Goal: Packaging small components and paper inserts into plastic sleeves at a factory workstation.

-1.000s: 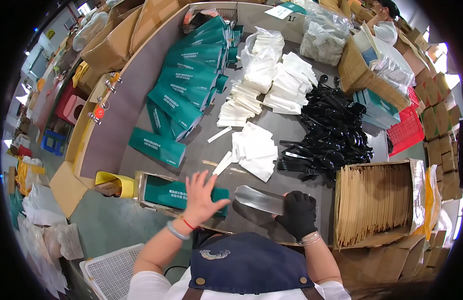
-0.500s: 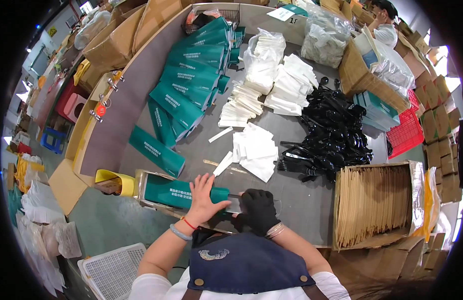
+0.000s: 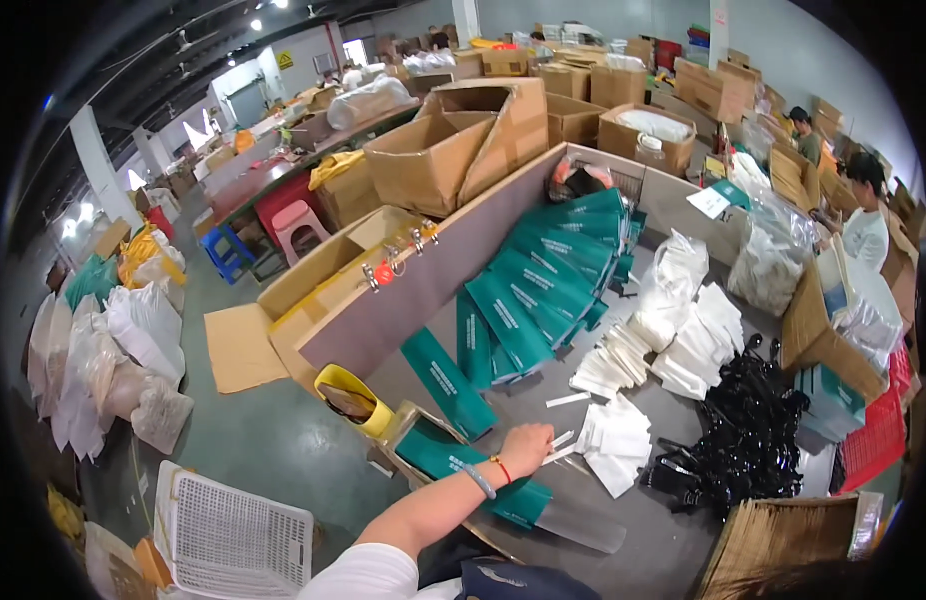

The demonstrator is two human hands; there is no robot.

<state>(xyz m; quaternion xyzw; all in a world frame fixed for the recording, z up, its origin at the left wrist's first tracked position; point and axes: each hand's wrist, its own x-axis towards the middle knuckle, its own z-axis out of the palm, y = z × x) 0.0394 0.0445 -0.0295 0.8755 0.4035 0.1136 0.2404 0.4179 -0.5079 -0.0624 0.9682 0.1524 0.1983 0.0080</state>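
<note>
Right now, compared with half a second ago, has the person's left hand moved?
Yes. Judged against the white packet pile, the left hand has moved forward, from the nearest green sleeve toward that pile.

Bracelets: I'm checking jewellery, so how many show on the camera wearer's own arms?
2, both behind the left hand: a red band nearer it and a grey bangle farther up the arm. The right hand is out of view, so others may be hidden.
</note>
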